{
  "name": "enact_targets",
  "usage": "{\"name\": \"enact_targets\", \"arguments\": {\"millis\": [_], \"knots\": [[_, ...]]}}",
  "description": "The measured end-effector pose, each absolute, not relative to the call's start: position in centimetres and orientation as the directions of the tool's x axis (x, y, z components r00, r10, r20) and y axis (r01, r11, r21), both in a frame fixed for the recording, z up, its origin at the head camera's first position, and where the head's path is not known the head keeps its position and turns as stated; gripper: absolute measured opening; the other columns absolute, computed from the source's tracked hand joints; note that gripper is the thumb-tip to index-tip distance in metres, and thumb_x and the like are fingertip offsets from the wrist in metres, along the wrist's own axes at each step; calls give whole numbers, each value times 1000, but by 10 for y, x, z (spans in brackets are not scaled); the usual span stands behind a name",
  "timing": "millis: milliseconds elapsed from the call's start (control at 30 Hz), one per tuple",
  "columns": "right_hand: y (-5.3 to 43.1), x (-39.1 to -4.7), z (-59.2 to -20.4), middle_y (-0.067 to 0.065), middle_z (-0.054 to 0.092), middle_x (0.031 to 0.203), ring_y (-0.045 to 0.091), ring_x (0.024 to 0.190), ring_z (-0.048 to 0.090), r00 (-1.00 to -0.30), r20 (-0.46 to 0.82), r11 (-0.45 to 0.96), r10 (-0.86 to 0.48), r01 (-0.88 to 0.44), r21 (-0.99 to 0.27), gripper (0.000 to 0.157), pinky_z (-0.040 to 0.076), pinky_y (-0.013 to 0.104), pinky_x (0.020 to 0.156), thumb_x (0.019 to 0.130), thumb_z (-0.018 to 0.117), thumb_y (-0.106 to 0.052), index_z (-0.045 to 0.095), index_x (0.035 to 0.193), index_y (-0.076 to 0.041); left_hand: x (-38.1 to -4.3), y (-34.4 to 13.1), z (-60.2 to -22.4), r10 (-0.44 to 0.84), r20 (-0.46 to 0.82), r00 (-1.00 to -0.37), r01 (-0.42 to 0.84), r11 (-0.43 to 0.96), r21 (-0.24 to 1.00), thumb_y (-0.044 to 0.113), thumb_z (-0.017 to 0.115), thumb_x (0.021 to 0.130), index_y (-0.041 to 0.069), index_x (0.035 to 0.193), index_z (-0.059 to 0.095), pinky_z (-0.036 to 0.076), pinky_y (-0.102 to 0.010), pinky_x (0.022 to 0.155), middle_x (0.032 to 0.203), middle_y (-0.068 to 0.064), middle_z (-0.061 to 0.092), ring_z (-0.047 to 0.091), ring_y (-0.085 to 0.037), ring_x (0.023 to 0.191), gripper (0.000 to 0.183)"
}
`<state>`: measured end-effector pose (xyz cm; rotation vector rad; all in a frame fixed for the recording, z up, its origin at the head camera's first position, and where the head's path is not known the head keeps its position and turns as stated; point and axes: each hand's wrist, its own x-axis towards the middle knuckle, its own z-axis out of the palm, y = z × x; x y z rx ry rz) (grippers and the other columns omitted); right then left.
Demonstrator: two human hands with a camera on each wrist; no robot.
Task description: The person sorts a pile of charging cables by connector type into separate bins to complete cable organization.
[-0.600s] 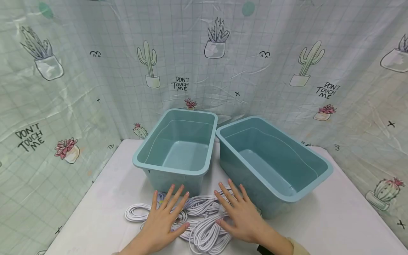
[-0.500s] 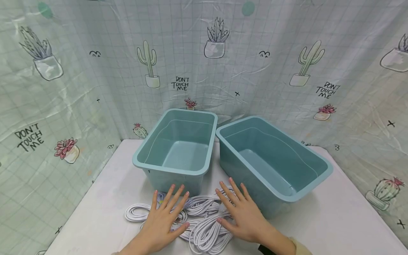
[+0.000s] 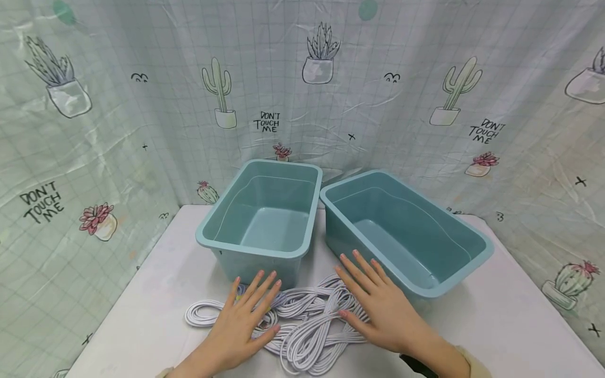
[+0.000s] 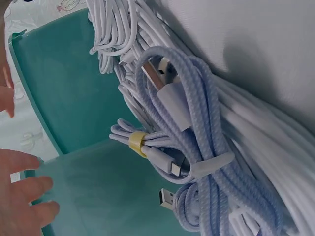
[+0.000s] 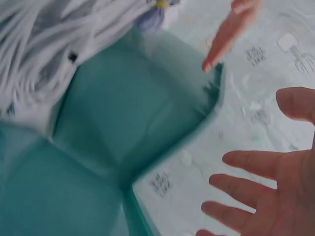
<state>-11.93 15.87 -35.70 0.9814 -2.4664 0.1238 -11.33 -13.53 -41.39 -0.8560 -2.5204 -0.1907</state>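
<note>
My left hand (image 3: 242, 326) is spread, palm down, above the left part of a pile of white coiled cables (image 3: 304, 346). To the right, my right hand (image 3: 385, 315) also has its fingers spread, over the pile's right edge and beside the right bin. Neither hand holds anything. In the left wrist view a lavender braided USB cable (image 4: 209, 93), bound with a pale tie, lies on white cable bundles (image 4: 266, 128). Close by is a thinner lavender cable with a yellow band (image 4: 137, 143). Both palms are hidden in the head view.
Two teal plastic bins stand behind the cables: a left bin (image 3: 257, 253) and an angled right bin (image 3: 350, 223). Nothing is visible inside either. A cactus-print curtain (image 3: 283, 68) surrounds the white table (image 3: 156, 294) at the back and sides.
My right hand has shifted right and slightly away from me, uncovering more of the white cables. The left hand has barely moved. Cables and bins stay in place.
</note>
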Motion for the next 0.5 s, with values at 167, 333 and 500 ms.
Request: {"name": "enact_targets", "arguments": {"millis": [167, 333, 500], "knots": [[178, -120, -340, 3, 24, 147, 25, 136, 21, -634, 468, 735, -616, -676, 51, 65, -4, 24, 112, 85, 52, -41, 29, 139, -15, -115, -136, -410, 579, 467, -669, 647, 762, -18, 48, 47, 85, 17, 142, 23, -10, -37, 111, 148, 0, 24, 27, -26, 134, 69], [202, -129, -331, 4, 36, 142, 22, 134, 27, -584, 558, 723, -590, -689, 43, 53, 3, 20, 112, 89, 45, -42, 42, 133, -11, -120, -138, -409, 616, 472, -631, 696, 718, -7, 43, 52, 83, 16, 139, 30, 5, -38, 112, 144, 0, 31, 33, -26, 131, 66], [228, -140, -327, 6, 43, 137, 22, 130, 34, -551, 629, 732, -548, -680, 43, 51, 11, 17, 110, 92, 37, -45, 50, 127, -10, -127, -138, -410, 652, 490, -578, 745, 667, -7, 37, 60, 79, 17, 137, 35, 18, -41, 107, 140, -1, 39, 39, -25, 128, 66]]}}
